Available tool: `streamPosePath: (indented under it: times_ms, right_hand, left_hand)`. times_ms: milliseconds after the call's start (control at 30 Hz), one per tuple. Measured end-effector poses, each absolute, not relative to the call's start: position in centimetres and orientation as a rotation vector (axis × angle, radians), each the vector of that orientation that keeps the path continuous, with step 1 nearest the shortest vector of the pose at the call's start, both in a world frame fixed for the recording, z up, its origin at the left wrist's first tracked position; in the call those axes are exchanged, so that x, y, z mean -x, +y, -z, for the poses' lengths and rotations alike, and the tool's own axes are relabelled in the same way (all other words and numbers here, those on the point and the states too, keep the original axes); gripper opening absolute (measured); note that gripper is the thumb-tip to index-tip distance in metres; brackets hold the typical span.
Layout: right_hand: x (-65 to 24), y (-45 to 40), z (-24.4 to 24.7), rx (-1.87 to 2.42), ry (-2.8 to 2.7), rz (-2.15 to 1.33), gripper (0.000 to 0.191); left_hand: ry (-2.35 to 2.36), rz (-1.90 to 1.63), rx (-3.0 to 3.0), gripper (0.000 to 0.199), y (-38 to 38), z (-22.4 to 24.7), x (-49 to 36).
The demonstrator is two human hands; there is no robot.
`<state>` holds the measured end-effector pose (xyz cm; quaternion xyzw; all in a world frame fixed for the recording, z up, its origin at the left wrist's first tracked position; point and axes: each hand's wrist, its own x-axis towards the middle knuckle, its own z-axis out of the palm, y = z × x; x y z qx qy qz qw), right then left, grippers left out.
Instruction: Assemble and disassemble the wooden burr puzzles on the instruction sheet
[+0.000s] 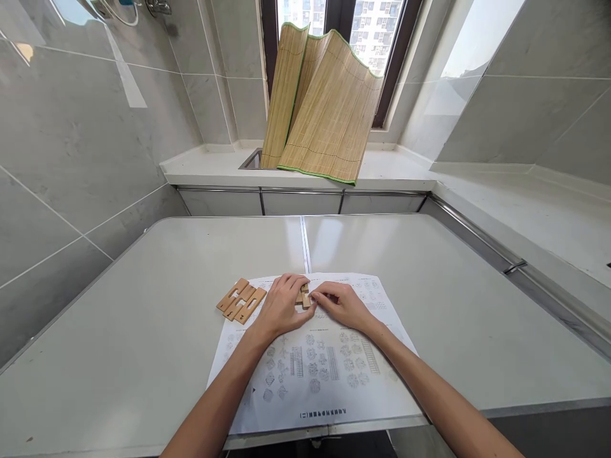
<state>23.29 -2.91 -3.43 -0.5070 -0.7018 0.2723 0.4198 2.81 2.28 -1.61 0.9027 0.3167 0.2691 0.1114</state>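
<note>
Far left: grey tiled wall [71, 127], then the pale bench [119, 331]. Three flat wooden pieces [241, 301] lie close together across the upper left edge of a printed sheet [324, 362]; cutouts visible, dark numerals on at least two. Just right of them, left hand [286, 306] over the sheet: fingers curled over the far side of a small wooden block cluster [305, 298], thumb at its near side, so the grip is partly closed around it. Cluster sits between the hands, above the sheet's upper half; mostly covered by the left fingers, can't tell piece count or whether it touches paper. Behind, near mid-view, a folded bamboo mat [329, 108] with green edging leans in front of the window [377, 32]. Right hand [342, 304]: thumb and index tips nearly together at the cluster's right side; can't tell if that grip has hold of it. Metal rail [477, 231] at far right.
</note>
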Motion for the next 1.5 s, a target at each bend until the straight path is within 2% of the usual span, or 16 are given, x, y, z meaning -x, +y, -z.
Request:
streamPosePath:
  times_ms: [333,833,1000,1100,1267,1500]
  right_hand:
    - [-23.8,-2.8,3.0,1.380,-1.590,-0.706,0.042]
    - [-25.1,-2.4,2.8,1.363,-1.419,-0.902,0.059]
    - [-25.2,-2.6,3.0,1.347,-1.409,-0.919,0.056]
    - [-25.2,-2.7,3.2,1.357,-1.395,-0.924,0.054]
    - [-25.1,-2.8,3.4,1.367,-1.382,-0.925,0.056]
    - [-25.0,-2.9,3.2,1.361,-1.398,-0.903,0.058]
  left_hand:
    - [0.992,-0.783,-2.736,0.019,2.0,1.3,-1.9]
    - [0.981,-0.824,-2.741,0.018,0.8,-0.6,3.3]
    - [1.350,-1.178,-2.221,0.026,3.1,-1.5,7.8]
    - [1.559,-1.294,-1.998,0.038,5.4,-1.0,11.1]
    - [1.641,-1.248,-1.778,0.050,7.3,0.4,13.8]
    - [1.633,-1.105,-1.777,0.044,6.8,0.7,13.5]
